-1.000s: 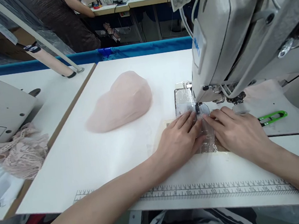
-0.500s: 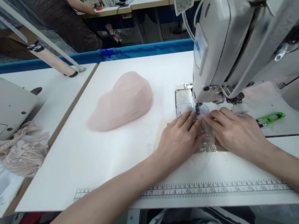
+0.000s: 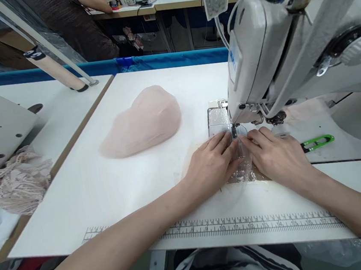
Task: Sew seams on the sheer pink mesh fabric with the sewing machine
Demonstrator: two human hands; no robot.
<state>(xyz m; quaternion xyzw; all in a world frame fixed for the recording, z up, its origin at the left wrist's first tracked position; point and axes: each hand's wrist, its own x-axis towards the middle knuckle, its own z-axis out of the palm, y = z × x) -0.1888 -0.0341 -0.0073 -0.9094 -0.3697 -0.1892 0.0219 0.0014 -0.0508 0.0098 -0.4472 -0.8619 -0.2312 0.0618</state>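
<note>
My left hand [image 3: 210,159] rests left of the sewing machine's needle and presser foot [image 3: 234,130], fingers together and bent down onto a thin sheer fabric [image 3: 243,162]. Just right of the foot, my right hand [image 3: 274,153] has its thumb and fingers closed on the same see-through fabric. The exact grip of the fingertips is partly hidden. Beneath the fabric lies the shiny, film-covered needle plate [image 3: 217,116]. The sewing machine [image 3: 246,59] stands over both hands.
A pale pink sheer fabric piece [image 3: 143,121] lies left on the white table [image 3: 135,191]. Green thread snips [image 3: 318,143] lie right of my right hand. A printed ruler [image 3: 241,226] runs along the front edge. Lace trim [image 3: 24,181] is heaped far left. Another person [image 3: 72,26] stands beyond.
The whole view has shifted slightly, so everything sits a little further left. Both hands keep nearly the same place by the presser foot.
</note>
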